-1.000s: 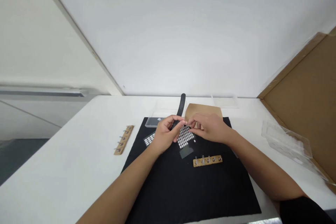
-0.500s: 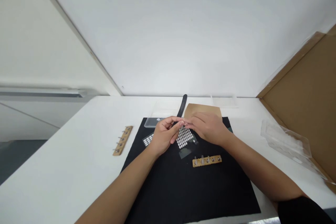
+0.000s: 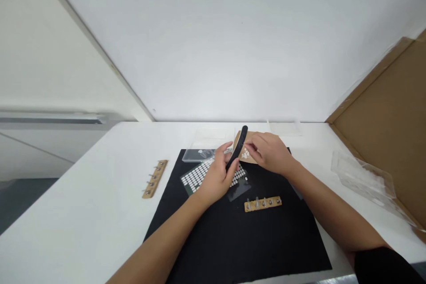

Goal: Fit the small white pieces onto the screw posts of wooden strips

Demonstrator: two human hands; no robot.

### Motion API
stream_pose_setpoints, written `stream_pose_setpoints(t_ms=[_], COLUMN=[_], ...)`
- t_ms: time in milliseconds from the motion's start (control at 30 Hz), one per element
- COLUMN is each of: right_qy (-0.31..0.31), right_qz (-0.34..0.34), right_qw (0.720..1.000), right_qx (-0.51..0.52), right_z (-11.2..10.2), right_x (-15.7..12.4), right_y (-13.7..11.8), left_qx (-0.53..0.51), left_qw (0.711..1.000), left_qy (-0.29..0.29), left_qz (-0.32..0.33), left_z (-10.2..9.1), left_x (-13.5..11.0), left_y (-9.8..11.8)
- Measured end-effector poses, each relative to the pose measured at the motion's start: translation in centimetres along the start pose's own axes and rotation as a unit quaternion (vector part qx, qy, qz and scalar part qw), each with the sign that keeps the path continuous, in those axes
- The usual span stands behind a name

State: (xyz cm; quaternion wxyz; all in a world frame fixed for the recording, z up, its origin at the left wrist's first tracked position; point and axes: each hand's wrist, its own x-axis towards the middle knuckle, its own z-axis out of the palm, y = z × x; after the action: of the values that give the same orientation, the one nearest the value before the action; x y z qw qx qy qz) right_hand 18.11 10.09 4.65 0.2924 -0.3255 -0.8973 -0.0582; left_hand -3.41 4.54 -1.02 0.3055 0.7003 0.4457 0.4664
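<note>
Drawn apart since half a second ago, above the black mat [image 3: 253,239], are the right hand [image 3: 268,151], thumb and forefinger close together, on what I cannot tell, and the left hand [image 3: 220,177], curled above a sheet of white ovals [image 3: 197,177]. Its fingers hold a curved black strip [image 3: 240,143], tilted up beside the right hand; loose white pieces [image 3: 245,154] lie nearby.

1. I can read no text, label, brand, number or sign from where I stand.
2. On the curved black strip [image 3: 242,136], over the black mat's [image 3: 246,244] far edge, any lettering is too small to make out.
3. The sheet of white ovals [image 3: 195,178], on the mat's far part, shows me no legible print.
4. Nor does the cardboard panel [image 3: 386,128], right of the mat.
</note>
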Motion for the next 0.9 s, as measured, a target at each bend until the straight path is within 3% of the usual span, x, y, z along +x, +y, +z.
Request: stream_pose_setpoints(t_ms=[167,400,667,900], right_qy=[-0.001,-0.013,-0.004,0.012], right_qz=[0.032,0.027,0.054,0.104], right_qw=[0.999,0.999,0.997,0.988], right_qx=[-0.017,-0.025,-0.062,-0.114], right_z=[0.5,2.2,3.1,3.2], right_x=[-0.4,-0.7,-0.8,-0.8], right_y=[1.0,1.7,1.8,0.7], left_qx=[0.026,0.003,0.070,0.088], left_qw=[0.999,0.998,0.997,0.995], left_qy=[-0.027,0.005,0.016,0.041], left_qz=[-0.030,-0.056,-0.036,-0.015], left_z=[0.1,0.8,0.8,1.2], left_x=[0.1,0.3,0.1,0.2], left_y=[0.4,0.7,1.1,0.0])
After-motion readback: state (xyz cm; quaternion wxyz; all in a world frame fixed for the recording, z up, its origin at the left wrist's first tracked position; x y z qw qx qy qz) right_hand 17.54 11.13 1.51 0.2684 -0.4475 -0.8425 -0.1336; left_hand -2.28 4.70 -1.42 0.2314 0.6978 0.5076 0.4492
